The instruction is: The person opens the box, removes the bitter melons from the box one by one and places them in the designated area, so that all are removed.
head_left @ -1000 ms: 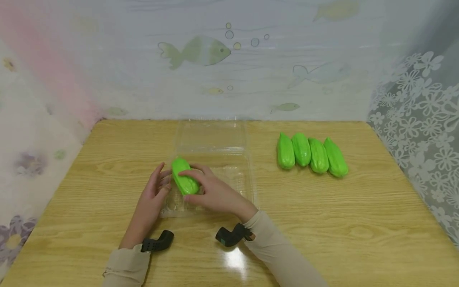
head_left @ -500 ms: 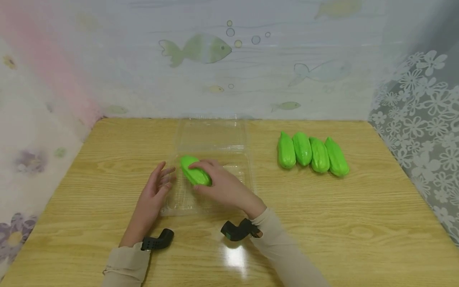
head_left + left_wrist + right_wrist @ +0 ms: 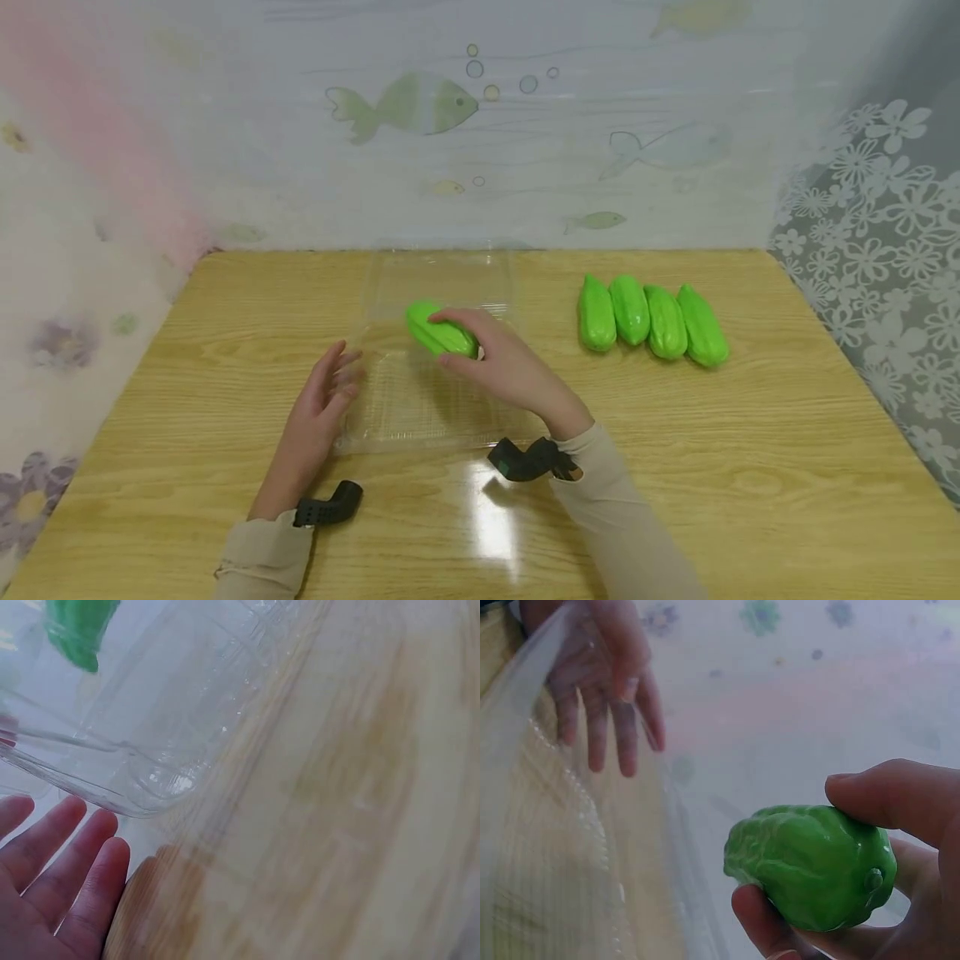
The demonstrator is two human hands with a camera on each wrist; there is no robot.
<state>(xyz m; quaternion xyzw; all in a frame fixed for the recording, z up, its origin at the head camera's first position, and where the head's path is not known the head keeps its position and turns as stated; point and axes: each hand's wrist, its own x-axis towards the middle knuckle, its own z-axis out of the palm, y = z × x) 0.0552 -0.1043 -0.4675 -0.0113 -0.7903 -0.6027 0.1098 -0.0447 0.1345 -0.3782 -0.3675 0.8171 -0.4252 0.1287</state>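
In the head view a ribbed green gourd (image 3: 442, 331), glossy and lumpy, is held above the back part of a clear plastic clamshell box (image 3: 408, 408). My right hand (image 3: 510, 367) grips it between thumb and fingers, as the gourd (image 3: 814, 862) in the right wrist view also shows. The box lies with its lid (image 3: 442, 279) folded back towards the wall. Beside the box's left side is my left hand (image 3: 322, 400), fingers loosely extended and holding nothing. In the left wrist view the fingers (image 3: 94, 889) are near the clear box wall (image 3: 112, 802); contact is unclear.
Several more green gourds (image 3: 648, 321) lie side by side at the back right of the wooden table (image 3: 675, 483). A patterned wall (image 3: 540, 167) rises along the table's back edge, with other patterned surfaces at left and right.
My right hand has lifted the gourd from the left part of the box and carried it right and towards the back. The left hand stays nearly in place.
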